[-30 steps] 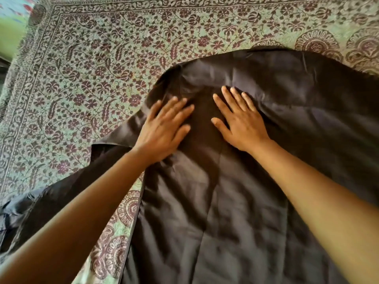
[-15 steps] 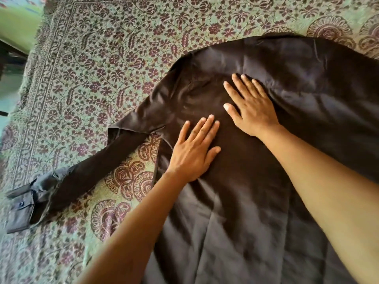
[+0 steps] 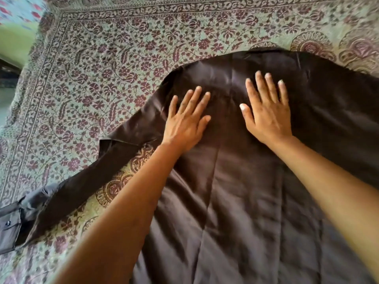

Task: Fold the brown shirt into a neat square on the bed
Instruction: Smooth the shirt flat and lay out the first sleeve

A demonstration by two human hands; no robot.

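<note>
The brown shirt [image 3: 235, 191] lies spread flat on the bed, filling the right and lower part of the head view. Its left sleeve [image 3: 67, 191] stretches down to the left, ending in a buttoned cuff [image 3: 9, 228] at the frame's edge. My left hand [image 3: 187, 121] rests palm down on the shirt near the shoulder, fingers spread. My right hand [image 3: 266, 111] lies flat beside it on the upper back, fingers apart. Neither hand holds any cloth.
A green bedspread [image 3: 102, 78] with a maroon floral print and patterned border covers the bed. Its left edge [image 3: 30, 64] runs along the left of the view, with a dark gap and a green surface beyond it.
My left hand has slid up and left across the shirt toward the shoulder. My right hand has stayed flat on the upper back. The view has shifted slightly.
</note>
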